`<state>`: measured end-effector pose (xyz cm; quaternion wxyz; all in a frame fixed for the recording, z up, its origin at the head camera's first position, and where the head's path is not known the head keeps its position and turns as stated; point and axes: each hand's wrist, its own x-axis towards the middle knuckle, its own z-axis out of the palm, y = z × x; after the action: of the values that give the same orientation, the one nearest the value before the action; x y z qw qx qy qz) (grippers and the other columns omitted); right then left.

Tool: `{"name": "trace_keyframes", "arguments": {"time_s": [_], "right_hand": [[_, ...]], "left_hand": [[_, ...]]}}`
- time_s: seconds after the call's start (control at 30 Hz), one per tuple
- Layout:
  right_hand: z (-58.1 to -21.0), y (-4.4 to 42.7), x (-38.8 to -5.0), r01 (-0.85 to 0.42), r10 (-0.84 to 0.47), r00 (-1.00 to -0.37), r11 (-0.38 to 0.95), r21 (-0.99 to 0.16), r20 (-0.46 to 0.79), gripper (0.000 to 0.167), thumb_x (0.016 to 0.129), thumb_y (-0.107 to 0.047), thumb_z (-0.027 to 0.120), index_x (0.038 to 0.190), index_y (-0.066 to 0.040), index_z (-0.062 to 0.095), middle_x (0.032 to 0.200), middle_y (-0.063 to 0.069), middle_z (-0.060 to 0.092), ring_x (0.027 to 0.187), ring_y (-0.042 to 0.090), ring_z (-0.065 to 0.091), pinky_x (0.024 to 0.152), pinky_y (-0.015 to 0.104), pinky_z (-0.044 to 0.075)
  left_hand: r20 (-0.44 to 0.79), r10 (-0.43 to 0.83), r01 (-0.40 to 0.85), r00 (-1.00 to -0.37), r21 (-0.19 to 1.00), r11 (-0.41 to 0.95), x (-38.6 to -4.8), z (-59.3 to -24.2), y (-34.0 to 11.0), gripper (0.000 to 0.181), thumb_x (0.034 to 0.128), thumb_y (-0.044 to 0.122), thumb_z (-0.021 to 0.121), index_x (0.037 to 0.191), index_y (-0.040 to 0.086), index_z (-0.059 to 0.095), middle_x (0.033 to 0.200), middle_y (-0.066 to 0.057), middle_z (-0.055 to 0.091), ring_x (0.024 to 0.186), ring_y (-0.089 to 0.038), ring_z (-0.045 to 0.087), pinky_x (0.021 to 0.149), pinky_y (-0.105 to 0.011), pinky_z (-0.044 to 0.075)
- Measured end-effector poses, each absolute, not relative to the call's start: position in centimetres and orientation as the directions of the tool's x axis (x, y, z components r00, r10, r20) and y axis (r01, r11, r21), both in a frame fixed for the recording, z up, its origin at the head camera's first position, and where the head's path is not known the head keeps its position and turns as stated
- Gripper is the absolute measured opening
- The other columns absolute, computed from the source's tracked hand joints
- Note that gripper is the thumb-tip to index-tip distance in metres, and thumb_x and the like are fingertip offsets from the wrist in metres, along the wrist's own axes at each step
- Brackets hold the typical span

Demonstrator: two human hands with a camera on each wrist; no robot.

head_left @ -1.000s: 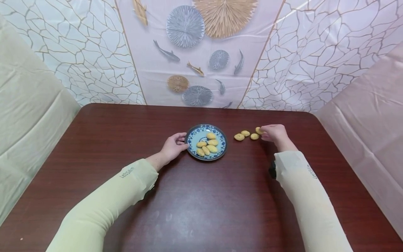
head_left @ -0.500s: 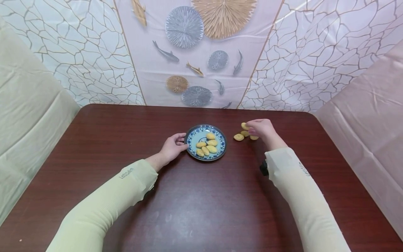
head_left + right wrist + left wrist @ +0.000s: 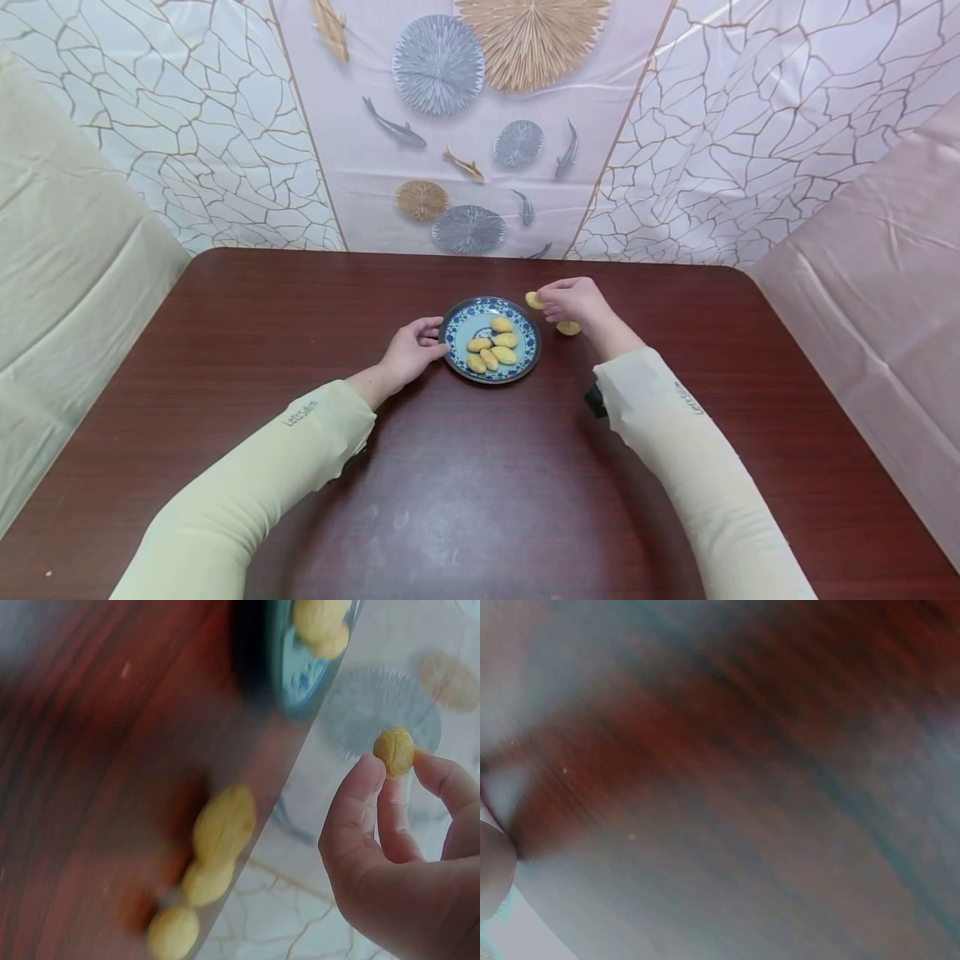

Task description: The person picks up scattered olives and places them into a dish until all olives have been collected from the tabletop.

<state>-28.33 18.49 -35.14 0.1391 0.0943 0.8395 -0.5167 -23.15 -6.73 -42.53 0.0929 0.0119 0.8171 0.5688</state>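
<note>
A blue-and-white patterned plate (image 3: 467,314) bears several small yellow oval pieces (image 3: 505,355) with a wrinkled, potato-like look. My left hand (image 3: 411,350) holds the plate's left rim, its thumb at the near side. Between thumb and fingertips, my right hand (image 3: 581,304) pinches one yellow oval piece (image 3: 394,753), raised just off the plate's upper right edge. Beneath that hand another yellow piece (image 3: 568,328) lies on the table; the right wrist view shows several loose pieces (image 3: 225,825) in a row. The left wrist view shows little but blurred tabletop and part of a hand.
The dark red-brown table (image 3: 465,500) has rounded far corners. A patterned cloth backdrop (image 3: 480,125) hangs behind its far edge, with pale cloth (image 3: 862,225) at both sides.
My right hand has carried the pinched yellow piece leftward from the far right of the loose pieces to near the plate. My left hand and the plate stay in place.
</note>
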Motion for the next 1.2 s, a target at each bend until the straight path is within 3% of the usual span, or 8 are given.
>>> {"name": "trace_keyframes", "arguments": {"time_s": [0.27,0.53,0.73,0.97,1.2], "right_hand": [[-35.5,15.7,-27.8,0.289,-0.041,-0.936,0.480,-0.829,-0.350,0.034,0.089,-0.016,0.061,0.115,0.005,0.062,0.102,0.014,0.064,0.087,0.022,0.063,0.089,0.039,0.052],[-36.2,13.4,-27.5,0.255,-0.088,-0.934,0.518,-0.816,-0.347,0.029,0.087,-0.014,0.064,0.110,0.004,0.065,0.094,0.011,0.067,0.068,0.009,0.060,0.081,0.035,0.055],[-36.9,12.1,-27.2,0.238,-0.090,-0.934,0.565,-0.790,-0.345,0.026,0.085,-0.015,0.065,0.107,0.001,0.067,0.090,0.009,0.066,0.071,0.012,0.060,0.069,0.026,0.055],[-37.2,11.1,-26.8,0.181,-0.115,-0.943,0.611,-0.770,-0.313,0.022,0.083,-0.017,0.068,0.099,-0.002,0.071,0.077,0.006,0.066,0.062,0.011,0.058,0.059,0.022,0.051],[-37.4,10.6,-26.7,0.075,-0.160,-0.951,0.709,-0.701,-0.263,0.020,0.083,-0.020,0.065,0.097,-0.007,0.072,0.096,0.008,0.069,0.071,0.013,0.061,0.063,0.022,0.049]], "left_hand": [[-0.142,0.120,-0.092,-0.983,0.933,0.347,-23.2,-42.6,-6.7,0.051,0.0862,0.003,0.062,0.134,-0.001,0.046,0.121,-0.022,0.056,0.106,-0.030,0.057,0.083,-0.024,0.049],[-0.143,0.126,-0.091,-0.982,0.933,0.349,-23.0,-42.6,-6.8,0.051,0.0866,0.004,0.061,0.135,-0.001,0.045,0.121,-0.022,0.056,0.106,-0.030,0.057,0.084,-0.025,0.049],[-0.132,0.123,-0.084,-0.983,0.939,0.334,-22.9,-42.5,-6.8,0.050,0.0858,0.002,0.061,0.134,-0.003,0.046,0.120,-0.024,0.056,0.106,-0.031,0.057,0.082,-0.023,0.049],[-0.109,0.129,-0.062,-0.986,0.944,0.324,-22.9,-42.4,-6.7,0.049,0.0854,0.001,0.061,0.132,-0.005,0.047,0.119,-0.026,0.056,0.106,-0.033,0.058,0.082,-0.023,0.049],[-0.112,0.131,-0.063,-0.985,0.943,0.327,-22.9,-42.2,-6.7,0.049,0.0858,0.002,0.061,0.133,-0.004,0.046,0.121,-0.026,0.056,0.106,-0.033,0.058,0.084,-0.024,0.050]]}}
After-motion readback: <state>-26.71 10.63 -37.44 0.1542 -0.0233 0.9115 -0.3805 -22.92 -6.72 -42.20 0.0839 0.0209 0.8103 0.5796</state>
